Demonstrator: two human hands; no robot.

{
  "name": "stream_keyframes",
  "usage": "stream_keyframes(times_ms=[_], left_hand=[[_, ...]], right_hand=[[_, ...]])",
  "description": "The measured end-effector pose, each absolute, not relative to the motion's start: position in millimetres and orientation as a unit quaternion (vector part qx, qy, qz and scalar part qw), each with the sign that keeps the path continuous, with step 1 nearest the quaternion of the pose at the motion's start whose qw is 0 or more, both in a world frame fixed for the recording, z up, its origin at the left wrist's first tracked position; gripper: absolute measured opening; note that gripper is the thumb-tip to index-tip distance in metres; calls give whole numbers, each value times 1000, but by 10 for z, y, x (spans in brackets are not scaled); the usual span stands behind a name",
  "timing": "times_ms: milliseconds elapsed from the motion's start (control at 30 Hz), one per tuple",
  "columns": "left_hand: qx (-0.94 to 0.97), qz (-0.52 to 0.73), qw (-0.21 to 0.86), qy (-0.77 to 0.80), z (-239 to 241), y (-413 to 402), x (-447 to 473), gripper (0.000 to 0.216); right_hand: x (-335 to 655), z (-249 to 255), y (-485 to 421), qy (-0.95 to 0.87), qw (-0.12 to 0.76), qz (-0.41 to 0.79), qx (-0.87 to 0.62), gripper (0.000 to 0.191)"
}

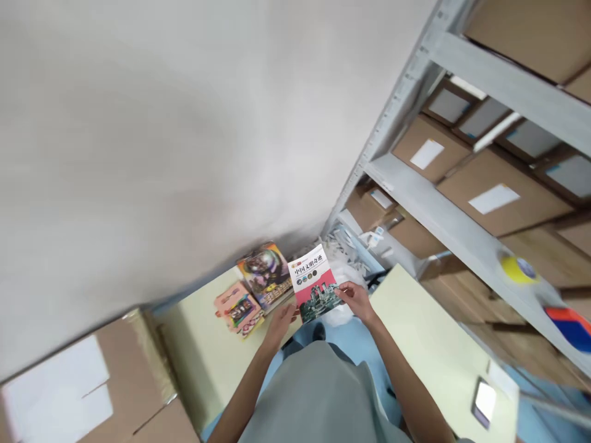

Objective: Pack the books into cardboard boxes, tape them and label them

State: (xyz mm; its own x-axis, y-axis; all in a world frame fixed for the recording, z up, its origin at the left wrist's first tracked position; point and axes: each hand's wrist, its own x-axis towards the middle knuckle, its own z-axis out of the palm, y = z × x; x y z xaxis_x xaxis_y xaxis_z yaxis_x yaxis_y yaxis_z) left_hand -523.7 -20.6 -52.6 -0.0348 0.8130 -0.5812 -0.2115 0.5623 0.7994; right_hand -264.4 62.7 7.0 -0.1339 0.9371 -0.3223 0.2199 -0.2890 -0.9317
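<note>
Wall [161, 123]: plain white. It fills the upper left and closes off the space behind the table.
Shelf rack [443, 215]: grey metal, running along the right side. Its beams stand between the person and the cartons.
Cartons [503, 197]: brown cardboard, set in rows on the rack. Each has a white label too blurred to read.
Big box [138, 351]: cardboard, at the lower left against the table's edge. There are white sheets on its top, and no print on them can be made out.
Table [207, 357]: pale yellow, under the wall.
Second table [429, 332]: pale yellow, to the right, with the person between the two.
Colourful books [265, 274]: these lie on the table just left of the held book. A smaller pink booklet [237, 307] sits beside them.
Book [314, 283]: held up in the gap between the two tables, cover toward the camera. It has a white band above and pink below with a photo. The title reads 中国文明奇迹.
Left hand [281, 320]: forearm stretched forward, fingers closed on the book's lower left edge.
Right hand [357, 301]: arm reaching in from the right, fingers pinching the book's right edge.
Phone [484, 403]: flat on the second table, well apart from the hands.
Tape roll [517, 269]: yellow, on a rack beam.
</note>
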Motion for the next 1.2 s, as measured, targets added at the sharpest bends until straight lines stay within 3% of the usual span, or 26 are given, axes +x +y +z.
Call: stream_keyframes(times_ms=[333, 533, 933, 1200], left_hand=[[453, 286, 758, 372, 26, 583, -3777, 58], [514, 233, 764, 313, 486, 659, -3189, 49], [507, 314, 707, 380, 676, 476, -2073, 49], [445, 383, 702, 402, 814, 157, -1064, 54]], right_hand=[[-1383, 806, -733, -316, 487, 382, -719, 52], [-1001, 875, -1232, -259, 554, 335, -717, 49], [473, 541, -905, -314, 579, 422, -622, 57], [1415, 584, -963, -338, 591, 363, -636, 60]])
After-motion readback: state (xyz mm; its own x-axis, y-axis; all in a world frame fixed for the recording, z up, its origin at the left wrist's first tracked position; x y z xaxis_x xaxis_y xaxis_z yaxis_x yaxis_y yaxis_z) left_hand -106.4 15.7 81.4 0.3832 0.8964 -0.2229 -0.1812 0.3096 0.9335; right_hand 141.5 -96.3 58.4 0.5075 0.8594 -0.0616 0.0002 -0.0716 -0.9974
